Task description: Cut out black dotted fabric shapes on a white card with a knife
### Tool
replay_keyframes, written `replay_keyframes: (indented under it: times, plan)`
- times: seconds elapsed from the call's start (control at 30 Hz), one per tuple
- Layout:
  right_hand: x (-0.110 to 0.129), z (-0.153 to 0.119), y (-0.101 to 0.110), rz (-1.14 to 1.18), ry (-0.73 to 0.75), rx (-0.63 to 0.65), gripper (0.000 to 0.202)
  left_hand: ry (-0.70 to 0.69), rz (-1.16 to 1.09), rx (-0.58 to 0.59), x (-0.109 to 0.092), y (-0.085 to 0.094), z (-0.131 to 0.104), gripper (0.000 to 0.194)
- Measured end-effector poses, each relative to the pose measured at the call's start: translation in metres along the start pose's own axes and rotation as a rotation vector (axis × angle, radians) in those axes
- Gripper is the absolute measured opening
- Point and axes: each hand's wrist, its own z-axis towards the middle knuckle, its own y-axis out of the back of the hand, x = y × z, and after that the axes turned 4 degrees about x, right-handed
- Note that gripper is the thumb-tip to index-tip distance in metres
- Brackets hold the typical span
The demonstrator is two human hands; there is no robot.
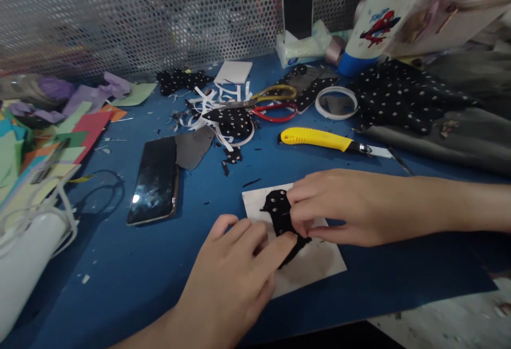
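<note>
A small piece of black fabric with white dots (275,205) lies on a white card (257,200) with a brownish smear on its lower part. My right hand (339,208) reaches in from the right, its fingers pinched together at the fabric's right edge; the fingertips are partly hidden. From below, my left hand (239,269) rests with its index finger stretched onto the lower part of the fabric. Its other fingers are loosely bent over the card's left side, with nothing seen in them.
Behind the card lie a yellow box cutter (315,138) with its blade out, scissors (275,110), a white ring (336,102) and scraps. A phone (154,181) lies to the left, near coloured paper (90,131). Dotted cloth (411,93) and a Spider-Man bottle (379,24) are at right.
</note>
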Motion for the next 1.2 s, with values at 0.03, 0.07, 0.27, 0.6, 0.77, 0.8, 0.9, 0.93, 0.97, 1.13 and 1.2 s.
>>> replay_keyframes:
  times: [0.03, 0.07, 0.27, 0.6, 0.77, 0.8, 0.9, 0.93, 0.97, 1.13, 1.2]
  plan:
    - [0.000, -0.001, 0.002, 0.018, 0.001, 0.008, 0.005, -0.015, 0.019, -0.011, 0.001, 0.000, 0.000, 0.047]
    - [-0.001, -0.001, 0.004, 0.035, 0.001, 0.016, 0.006, -0.029, 0.032, -0.023, 0.001, 0.000, 0.000, 0.050]
    - [-0.009, -0.001, 0.018, 0.167, 0.031, 0.097, 0.014, -0.103, 0.104, -0.069, 0.004, -0.001, -0.001, 0.047]
    - [-0.037, -0.002, 0.034, 0.561, 0.147, 0.261, 0.017, -0.154, 0.183, -0.019, 0.004, 0.001, -0.003, 0.049]
    - [-0.047, -0.002, 0.034, 0.656, 0.088, 0.146, 0.021, -0.183, 0.240, -0.030, 0.003, -0.002, -0.003, 0.050]
    - [-0.049, -0.001, 0.034, 0.692, 0.084, 0.121, 0.021, -0.193, 0.257, -0.038, 0.004, -0.003, -0.003, 0.050]
    - [-0.053, 0.000, 0.033, 0.681, 0.077, 0.082, 0.024, -0.220, 0.271, -0.045, 0.005, -0.001, -0.003, 0.050]
    - [-0.053, 0.001, 0.032, 0.623, 0.072, 0.082, 0.024, -0.230, 0.257, -0.043, 0.006, 0.000, -0.004, 0.049]
    - [-0.052, 0.002, 0.031, 0.547, 0.067, 0.088, 0.023, -0.228, 0.233, -0.016, 0.007, 0.003, -0.005, 0.049]
    - [-0.035, 0.004, 0.026, 0.225, 0.058, 0.114, 0.018, -0.190, 0.119, 0.169, 0.010, 0.015, -0.011, 0.060]
    - [-0.028, 0.002, 0.028, 0.160, 0.049, 0.105, 0.017, -0.193, 0.110, 0.176, 0.009, 0.017, -0.015, 0.061]
